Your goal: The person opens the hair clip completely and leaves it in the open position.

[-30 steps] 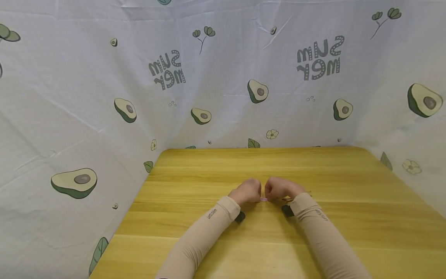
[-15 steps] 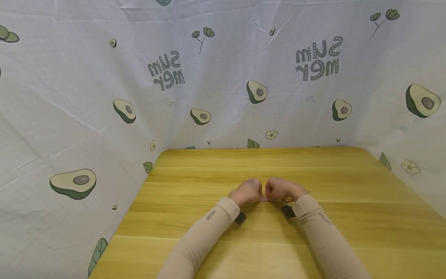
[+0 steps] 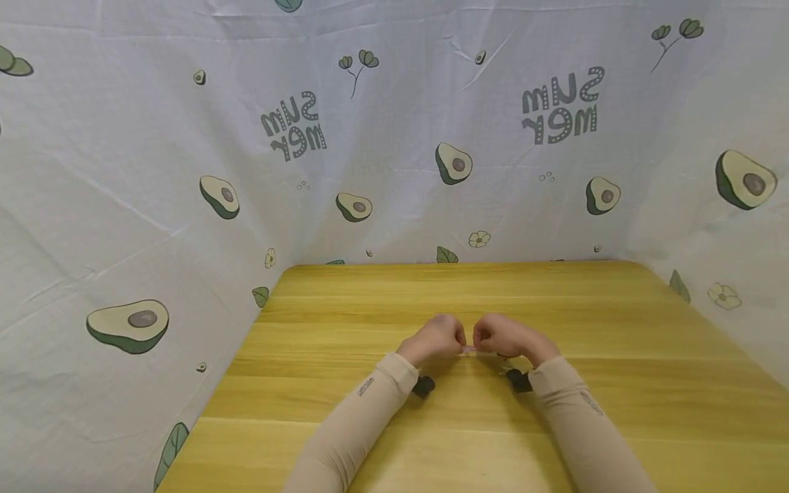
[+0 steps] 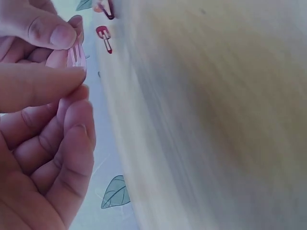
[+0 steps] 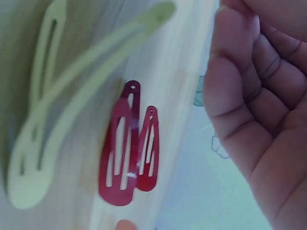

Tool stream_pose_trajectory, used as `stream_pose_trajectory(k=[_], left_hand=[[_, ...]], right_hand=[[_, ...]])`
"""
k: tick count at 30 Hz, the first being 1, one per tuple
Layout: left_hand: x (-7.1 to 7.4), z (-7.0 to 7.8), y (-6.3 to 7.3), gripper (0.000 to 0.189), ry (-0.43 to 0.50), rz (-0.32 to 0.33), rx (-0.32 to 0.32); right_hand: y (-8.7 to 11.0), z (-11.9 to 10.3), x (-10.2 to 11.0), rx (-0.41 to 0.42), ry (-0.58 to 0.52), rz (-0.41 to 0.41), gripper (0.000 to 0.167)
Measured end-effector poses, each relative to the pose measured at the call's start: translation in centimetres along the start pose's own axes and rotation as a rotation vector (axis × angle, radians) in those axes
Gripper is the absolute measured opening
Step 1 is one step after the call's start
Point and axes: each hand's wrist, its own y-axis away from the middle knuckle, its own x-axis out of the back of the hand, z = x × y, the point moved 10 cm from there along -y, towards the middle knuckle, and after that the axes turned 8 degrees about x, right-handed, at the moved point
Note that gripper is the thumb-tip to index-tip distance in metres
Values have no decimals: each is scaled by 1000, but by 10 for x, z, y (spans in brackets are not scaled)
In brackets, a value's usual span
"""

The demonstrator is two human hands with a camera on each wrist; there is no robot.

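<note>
In the head view, a small pink snap hair clip spans the gap between my two hands. My left hand pinches one end of it. My right hand pinches the other end. Close up in the left wrist view, the slotted pink clip shows between the left thumb and fingers, with the right thumb at its far end. The right wrist view shows the curled fingers of the right hand; the pink clip is hidden there.
Under the right hand lie red snap clips, a dark red one and pale yellow-green clips. The wooden table meets an avocado-print cloth at its back and sides. Black wrist cameras hang below both wrists.
The right hand has turned slightly, and its wrist has shifted right and a little toward me. Pale clips show beneath it now. Both hands still hold the pink clip.
</note>
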Motion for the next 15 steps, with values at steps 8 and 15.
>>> stream_pose_trajectory(k=[8, 15], left_hand=[[-1, -2, 2, 12, 96, 9, 2], [2, 1, 3, 8, 112, 39, -22]], right_hand=[[7, -1, 1, 26, -38, 59, 9], [9, -5, 7, 53, -5, 74, 10]])
